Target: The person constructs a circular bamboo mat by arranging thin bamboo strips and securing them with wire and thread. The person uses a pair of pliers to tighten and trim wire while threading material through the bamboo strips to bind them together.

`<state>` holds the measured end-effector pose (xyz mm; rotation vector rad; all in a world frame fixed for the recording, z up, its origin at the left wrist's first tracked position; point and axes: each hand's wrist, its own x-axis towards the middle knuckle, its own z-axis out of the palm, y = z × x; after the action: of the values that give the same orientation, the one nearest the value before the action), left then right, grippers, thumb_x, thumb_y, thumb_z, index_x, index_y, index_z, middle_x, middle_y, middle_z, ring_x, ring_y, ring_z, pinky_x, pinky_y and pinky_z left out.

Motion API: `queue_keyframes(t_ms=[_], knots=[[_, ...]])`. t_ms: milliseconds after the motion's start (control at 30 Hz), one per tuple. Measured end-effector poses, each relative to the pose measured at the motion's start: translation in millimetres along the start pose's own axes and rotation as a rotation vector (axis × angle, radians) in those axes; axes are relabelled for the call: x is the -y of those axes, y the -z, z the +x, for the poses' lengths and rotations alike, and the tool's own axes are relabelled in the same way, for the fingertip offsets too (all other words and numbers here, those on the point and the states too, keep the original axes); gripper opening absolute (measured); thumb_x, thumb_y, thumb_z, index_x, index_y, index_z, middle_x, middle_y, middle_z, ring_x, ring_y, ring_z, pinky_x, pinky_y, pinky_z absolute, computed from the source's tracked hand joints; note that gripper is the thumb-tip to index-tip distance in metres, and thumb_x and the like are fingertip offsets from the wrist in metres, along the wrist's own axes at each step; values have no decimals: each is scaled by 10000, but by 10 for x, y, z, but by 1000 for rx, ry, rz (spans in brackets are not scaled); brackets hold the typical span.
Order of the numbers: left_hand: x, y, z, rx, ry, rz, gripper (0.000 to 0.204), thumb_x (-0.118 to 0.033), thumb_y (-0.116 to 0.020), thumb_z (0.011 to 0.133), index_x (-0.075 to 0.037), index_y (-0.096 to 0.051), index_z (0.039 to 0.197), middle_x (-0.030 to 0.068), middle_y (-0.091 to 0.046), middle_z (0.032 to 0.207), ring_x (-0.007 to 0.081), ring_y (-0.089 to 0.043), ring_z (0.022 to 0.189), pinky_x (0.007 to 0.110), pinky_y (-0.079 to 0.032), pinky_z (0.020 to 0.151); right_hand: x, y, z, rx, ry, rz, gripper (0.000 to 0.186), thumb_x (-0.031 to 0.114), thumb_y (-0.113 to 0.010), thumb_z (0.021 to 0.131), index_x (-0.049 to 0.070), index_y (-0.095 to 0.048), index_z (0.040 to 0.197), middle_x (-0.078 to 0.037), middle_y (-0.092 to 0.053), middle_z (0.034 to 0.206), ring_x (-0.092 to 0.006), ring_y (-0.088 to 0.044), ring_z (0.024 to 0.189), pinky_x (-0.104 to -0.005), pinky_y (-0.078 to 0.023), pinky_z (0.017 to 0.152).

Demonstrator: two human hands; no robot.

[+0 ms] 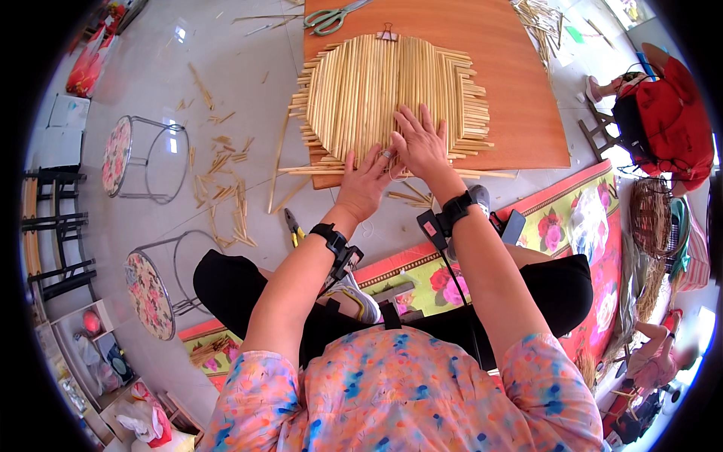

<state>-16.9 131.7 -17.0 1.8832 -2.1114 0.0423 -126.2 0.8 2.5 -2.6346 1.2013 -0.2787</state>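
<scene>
A rounded panel of pale straw-coloured sticks [354,90], with uneven ends round its sides, lies on an orange-brown board [531,120]. A metal binder clip [387,35] grips its top edge. My left hand [364,182] rests on the panel's lower edge, fingers apart, a ring on one finger. My right hand [422,147] lies just right of it on the sticks, fingers stretched out, thumb close to the left hand. A thin white cord [392,178] shows by my hands; whether a finger holds it is unclear. Green-handled scissors [329,16] lie at the board's top left.
Pliers [294,226] and stick offcuts [226,160] lie on the floor. Two round stools [117,154] stand left, shelves [94,354] beyond. A floral mat [553,226] runs beneath me. Other people [663,120] sit along the right, near a wicker basket [649,215].
</scene>
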Motion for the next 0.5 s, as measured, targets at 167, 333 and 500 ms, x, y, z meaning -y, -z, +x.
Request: queue_keyframes(t_ms=[167,333,500], knots=[[-2,-32,-8,-6,-2,-16,637,-59,-572,701,-285,-448,1284,8,-357,1385,245,-329,1279,598,-225,979,-64,-130,-31,-41,17,-30,481,426,-320,923,203,-377,1346,33,-267,1450,-274,-130,1369,-561,-49,1076],[-1,61,17,-11,39,-176,627,-8,-571,673,-166,-379,1249,72,-350,1384,281,-351,1264,596,-223,980,-92,-167,-5,-51,0,27,460,421,-328,922,217,-397,1329,27,-296,1436,-281,-163,1361,-594,-76,1054],[94,138,63,-26,88,-432,510,53,-522,658,-90,-358,1119,180,-340,1362,325,-355,1258,510,-247,1012,-51,-107,8,-17,-30,35,510,472,-401,888,205,-399,1322,19,-298,1436,-274,-160,1362,-601,-92,1046]])
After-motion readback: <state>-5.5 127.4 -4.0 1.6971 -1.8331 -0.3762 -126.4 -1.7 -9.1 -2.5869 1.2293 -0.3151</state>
